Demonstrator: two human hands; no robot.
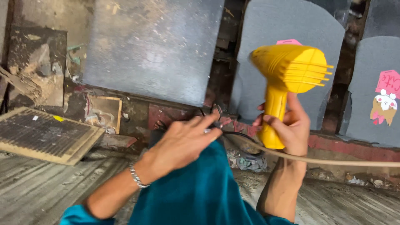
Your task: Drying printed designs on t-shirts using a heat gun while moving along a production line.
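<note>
Two hands work in front of a grimy wall. The right hand (291, 129) is wrapped around the grip of a yellow heat gun (287, 79), a smooth plastic tool with a rounded barrel and ribbed fins at its back end; it is held upright, level with the grey foam sheets. The left hand (183, 141), with a metal chain bracelet (136, 176) at the wrist, lies left of the heat gun, its fingers stretched out and pressed together at the tips on a thin black cord (237, 135) that runs toward the gun's base. A tan, smooth rod or hose (333, 161) crosses below the heat gun and runs off to the right. Teal velvety cloth (200, 191) covers the lap below both hands.

Behind the heat gun stand grey foam sheets (283, 25) with rounded tops; one to its right bears a pink cartoon sticker (385, 98). Left of the gun leans a speckled, dull metal plate (154, 46). Far left lies a slatted wooden board (46, 135) on a dusty, rough plank floor (37, 187).
</note>
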